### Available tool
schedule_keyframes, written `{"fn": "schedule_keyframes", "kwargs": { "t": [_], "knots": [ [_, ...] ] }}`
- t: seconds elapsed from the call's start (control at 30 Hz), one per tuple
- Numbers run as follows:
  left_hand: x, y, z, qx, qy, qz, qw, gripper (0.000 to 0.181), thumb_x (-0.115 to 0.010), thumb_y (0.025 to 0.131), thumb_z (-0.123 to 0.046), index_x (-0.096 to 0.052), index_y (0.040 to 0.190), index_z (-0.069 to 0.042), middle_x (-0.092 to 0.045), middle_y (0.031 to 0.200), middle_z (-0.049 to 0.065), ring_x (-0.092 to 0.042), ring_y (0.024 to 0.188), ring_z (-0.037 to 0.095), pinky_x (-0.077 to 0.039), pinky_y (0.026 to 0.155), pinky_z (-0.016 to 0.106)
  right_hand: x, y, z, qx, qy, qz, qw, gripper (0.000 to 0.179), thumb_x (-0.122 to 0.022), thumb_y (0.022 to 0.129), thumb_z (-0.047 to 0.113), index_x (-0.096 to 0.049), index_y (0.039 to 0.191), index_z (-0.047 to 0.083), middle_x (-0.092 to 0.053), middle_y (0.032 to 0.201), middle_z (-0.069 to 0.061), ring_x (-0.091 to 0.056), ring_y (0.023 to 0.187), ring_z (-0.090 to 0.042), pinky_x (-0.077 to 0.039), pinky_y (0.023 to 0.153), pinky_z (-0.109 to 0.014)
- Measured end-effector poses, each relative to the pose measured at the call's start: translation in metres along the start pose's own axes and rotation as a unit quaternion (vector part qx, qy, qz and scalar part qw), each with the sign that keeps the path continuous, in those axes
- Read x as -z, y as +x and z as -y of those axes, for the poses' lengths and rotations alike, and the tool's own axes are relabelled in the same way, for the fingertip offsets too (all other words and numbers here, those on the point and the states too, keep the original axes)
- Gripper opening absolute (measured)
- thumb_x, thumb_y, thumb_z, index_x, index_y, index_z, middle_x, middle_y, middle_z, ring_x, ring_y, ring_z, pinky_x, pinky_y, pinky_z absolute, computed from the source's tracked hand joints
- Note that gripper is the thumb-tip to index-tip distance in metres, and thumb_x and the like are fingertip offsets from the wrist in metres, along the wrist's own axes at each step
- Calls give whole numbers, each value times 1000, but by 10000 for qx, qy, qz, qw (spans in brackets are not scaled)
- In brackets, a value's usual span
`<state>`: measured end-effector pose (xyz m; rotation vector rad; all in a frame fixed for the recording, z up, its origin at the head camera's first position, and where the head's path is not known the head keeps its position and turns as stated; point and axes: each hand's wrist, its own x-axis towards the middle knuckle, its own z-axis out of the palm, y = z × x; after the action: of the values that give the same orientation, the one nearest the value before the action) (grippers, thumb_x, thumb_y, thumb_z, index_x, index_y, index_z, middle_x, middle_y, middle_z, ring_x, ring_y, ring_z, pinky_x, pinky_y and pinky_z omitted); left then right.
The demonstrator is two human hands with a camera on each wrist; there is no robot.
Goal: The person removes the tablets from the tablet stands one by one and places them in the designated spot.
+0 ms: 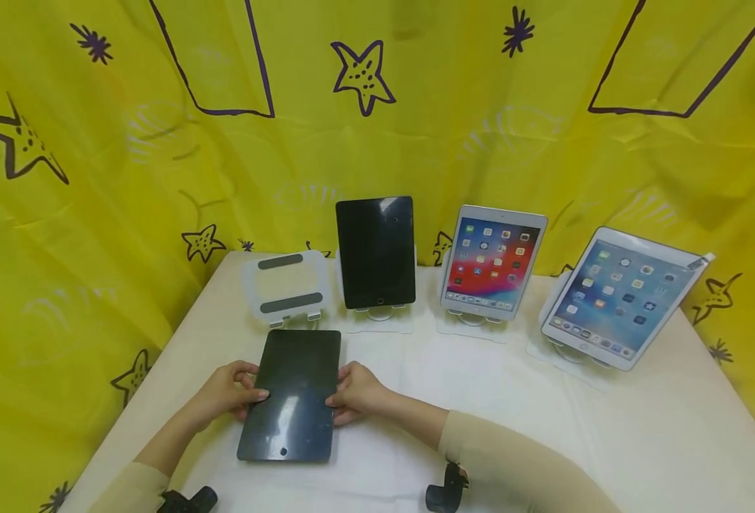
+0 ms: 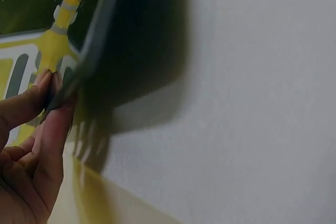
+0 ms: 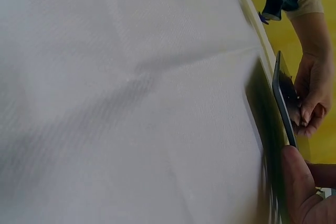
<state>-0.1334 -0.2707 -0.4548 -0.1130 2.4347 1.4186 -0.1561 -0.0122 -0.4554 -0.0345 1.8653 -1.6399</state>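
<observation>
A dark tablet (image 1: 294,399) is held between both hands over the white cloth, its small round button at the near end. My left hand (image 1: 226,388) pinches its left long edge, thumb on the dark face and fingers beneath. On the opposite edge my right hand (image 1: 358,393) grips it the same way. In the left wrist view the tablet (image 2: 97,35) stands off the cloth and throws a shadow on it. Just beyond its far end is a white tablet stand (image 1: 249,281) with two grey pads, bearing nothing.
Three more tablets lean on stands along the back: a black one (image 1: 377,253) with a dark screen, a white one (image 1: 494,262) with a red and blue screen, and another white one (image 1: 624,296) at the right. A yellow patterned curtain (image 1: 415,142) hangs behind the table.
</observation>
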Motion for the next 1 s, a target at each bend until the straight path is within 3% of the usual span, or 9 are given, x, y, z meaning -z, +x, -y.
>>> {"fn": "schedule_keyframes", "kwargs": {
  "t": [0.2,0.6,0.83,1.0],
  "knots": [
    [9,-2,7,191,98,3,9998,62,-79,77,-14,-44,120,13,-54,85,11,-52,55,16,-52,50,28,-16,2,1,2,272,-62,9996,40,-62,76,-19,-39,104,-4,-55,80,-14,-61,54,-21,-57,56,-38],
    [21,7,4,315,252,-120,9991,57,-74,80,-7,-42,123,11,-53,82,10,-50,57,16,-52,52,28,-32,16,1,200,83,-607,9979,43,-65,74,-17,-42,105,1,-54,71,-11,-52,45,-14,-55,49,-32],
    [24,8,5,498,437,-122,9977,57,-75,80,-8,-42,122,11,-54,86,14,-51,57,17,-53,53,30,-37,22,4,227,-270,-733,9967,40,-68,72,-17,-43,98,1,-53,70,-12,-62,50,-20,-55,48,-29],
    [25,10,6,574,601,-176,9964,57,-75,80,-9,-42,121,11,-55,86,15,-51,59,17,-52,54,29,-41,25,6,394,-1013,-753,9912,35,-71,74,-12,-42,90,1,-51,70,-11,-61,46,-19,-52,44,-25]
  ]
}}
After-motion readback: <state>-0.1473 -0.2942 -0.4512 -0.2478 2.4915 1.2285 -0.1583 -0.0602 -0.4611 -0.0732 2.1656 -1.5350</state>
